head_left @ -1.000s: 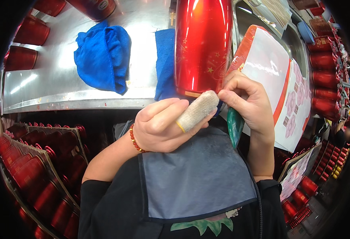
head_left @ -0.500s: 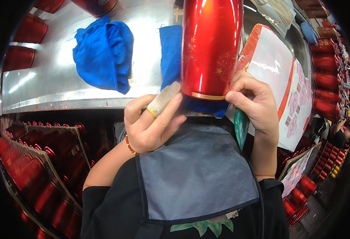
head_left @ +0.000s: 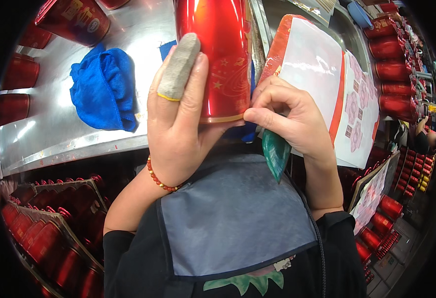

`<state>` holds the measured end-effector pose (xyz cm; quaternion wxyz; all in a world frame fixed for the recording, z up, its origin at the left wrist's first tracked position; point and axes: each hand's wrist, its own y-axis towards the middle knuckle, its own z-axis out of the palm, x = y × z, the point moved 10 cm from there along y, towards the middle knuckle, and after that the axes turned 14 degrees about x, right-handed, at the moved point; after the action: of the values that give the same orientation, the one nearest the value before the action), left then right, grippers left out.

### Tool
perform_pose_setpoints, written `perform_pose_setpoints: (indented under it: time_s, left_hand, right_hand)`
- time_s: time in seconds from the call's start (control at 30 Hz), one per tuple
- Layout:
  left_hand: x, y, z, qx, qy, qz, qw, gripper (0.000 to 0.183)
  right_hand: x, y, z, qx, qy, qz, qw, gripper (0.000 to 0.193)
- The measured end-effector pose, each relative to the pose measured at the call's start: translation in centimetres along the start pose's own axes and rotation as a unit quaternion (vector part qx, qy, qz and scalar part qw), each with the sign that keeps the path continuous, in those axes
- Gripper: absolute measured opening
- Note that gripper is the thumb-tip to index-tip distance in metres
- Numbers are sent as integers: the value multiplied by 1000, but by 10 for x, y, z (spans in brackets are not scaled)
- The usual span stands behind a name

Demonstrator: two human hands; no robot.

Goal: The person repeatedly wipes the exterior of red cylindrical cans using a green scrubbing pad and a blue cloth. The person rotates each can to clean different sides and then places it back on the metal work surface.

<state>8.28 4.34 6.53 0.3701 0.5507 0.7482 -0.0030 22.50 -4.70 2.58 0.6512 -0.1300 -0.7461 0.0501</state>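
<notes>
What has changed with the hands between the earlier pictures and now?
The left hand moved forward from near the lower edge of the red container and now lies along its left side. The right hand stayed by the container's lower right edge, the green pointed thing still below it.

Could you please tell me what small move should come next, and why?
Perhaps steady the red cylinder with the left hand, since that hand lies along its left side while the right hand is at its lower right edge.
</notes>
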Motion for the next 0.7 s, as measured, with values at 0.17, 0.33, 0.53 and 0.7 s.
perform_pose_setpoints:
  time_s: [0.17,0.33,0.53,0.7]
  left_hand:
    - [5,-4,-3,4,-48,-22,999,100]
    - [11,-9,-2,9,-63,-18,998,105]
    - [19,-12,-2,30,-72,-18,997,100]
    - [29,-19,0,53,-55,-36,996,89]
  right_hand:
    - [-2,-2,-4,-8,-3,4,1000,19]
    - [-1,-2,-4,-9,-5,0,1000,19]
    - [-3,-1,-4,-4,-7,6,1000,19]
    - [-2,0,-2,-1,8,9,1000,18]
